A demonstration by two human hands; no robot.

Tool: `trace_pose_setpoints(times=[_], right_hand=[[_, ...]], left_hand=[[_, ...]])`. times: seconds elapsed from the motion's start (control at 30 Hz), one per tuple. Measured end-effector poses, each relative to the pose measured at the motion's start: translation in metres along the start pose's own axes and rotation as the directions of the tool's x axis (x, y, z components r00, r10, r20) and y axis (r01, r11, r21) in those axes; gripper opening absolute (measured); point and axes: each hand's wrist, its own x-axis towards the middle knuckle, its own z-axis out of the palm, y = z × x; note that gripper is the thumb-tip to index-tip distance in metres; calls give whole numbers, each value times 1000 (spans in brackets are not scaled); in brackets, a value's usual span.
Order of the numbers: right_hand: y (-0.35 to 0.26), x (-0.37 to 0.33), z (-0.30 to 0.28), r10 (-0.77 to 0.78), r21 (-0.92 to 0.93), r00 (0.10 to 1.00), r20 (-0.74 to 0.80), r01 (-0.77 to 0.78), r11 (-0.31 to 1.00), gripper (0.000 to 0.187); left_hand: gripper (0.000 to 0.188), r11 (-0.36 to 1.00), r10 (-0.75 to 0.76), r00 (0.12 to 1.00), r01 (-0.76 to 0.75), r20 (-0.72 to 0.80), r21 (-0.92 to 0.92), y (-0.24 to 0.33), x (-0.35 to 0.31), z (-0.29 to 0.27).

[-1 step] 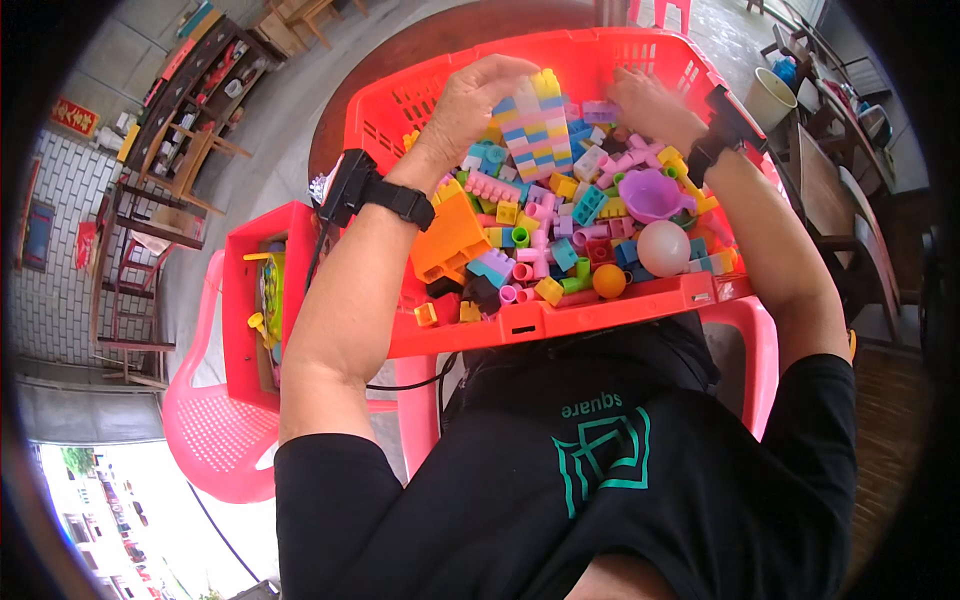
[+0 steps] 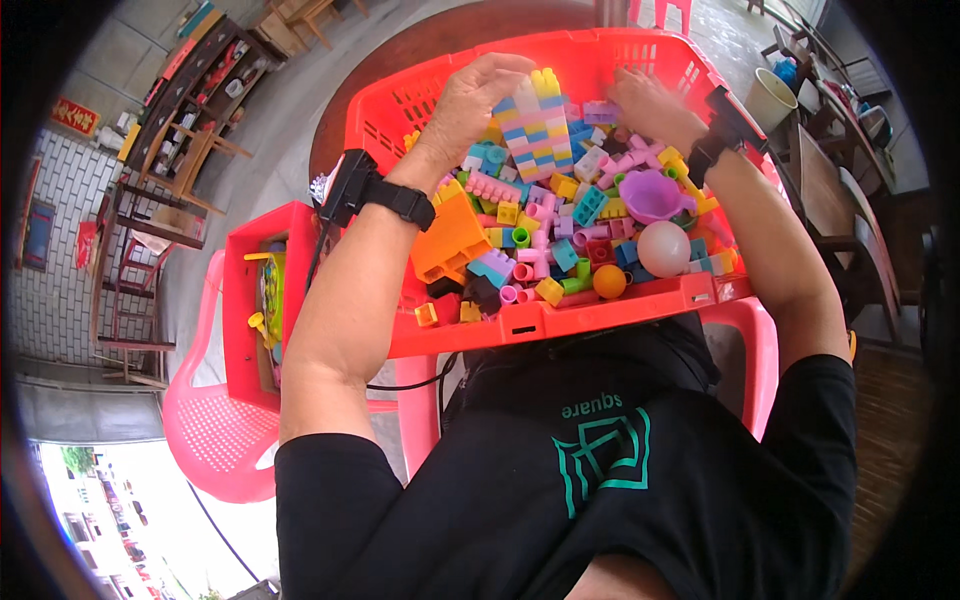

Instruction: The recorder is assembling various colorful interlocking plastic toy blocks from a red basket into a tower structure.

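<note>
My left hand (image 2: 472,105) has its fingers closed around the upper left side of a brick wall (image 2: 536,140), built from layers of pastel pink, white, blue and yellow toy bricks. The wall stands tilted over a red plastic basket (image 2: 600,322) on my lap, heaped with loose bricks. Among the loose pieces at the basket's far right is my right hand (image 2: 650,105), blurred, with its fingertips partly hidden. A light purple brick (image 2: 600,112) lies just left of it. Closer to me are a purple toy bowl (image 2: 652,195), a white ball (image 2: 663,248), an orange ball (image 2: 608,281) and a big orange block (image 2: 448,240).
Left of the basket, a red box (image 2: 238,320) with toys inside rests on a pink plastic chair (image 2: 220,455). A brown round table (image 2: 400,55) is behind the basket. Wooden chairs (image 2: 835,175) and a pale bucket (image 2: 770,103) stand to the right. A black cable (image 2: 415,383) runs below the basket.
The fingers of my left hand and the top of the brick wall have shifted very slightly left. Little else differs.
</note>
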Motion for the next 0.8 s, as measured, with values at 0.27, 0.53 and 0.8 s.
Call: trace_pose_setpoints(times=[0.27,0.53,0.8], right_hand=[[1,17,-36,180,678,982,-61,-92,729,27],[-31,13,-60,91,705,993,-71,-14,709,29],[-23,15,-67,9,884,997,70,-67,463,26]], left_hand=[[26,967,-148,989,146,8,-207,-12,-5,6],[30,987,-155,987,153,41,46,-6,-6,12],[33,987,-134,991,131,24,95,-13,-3,8]])
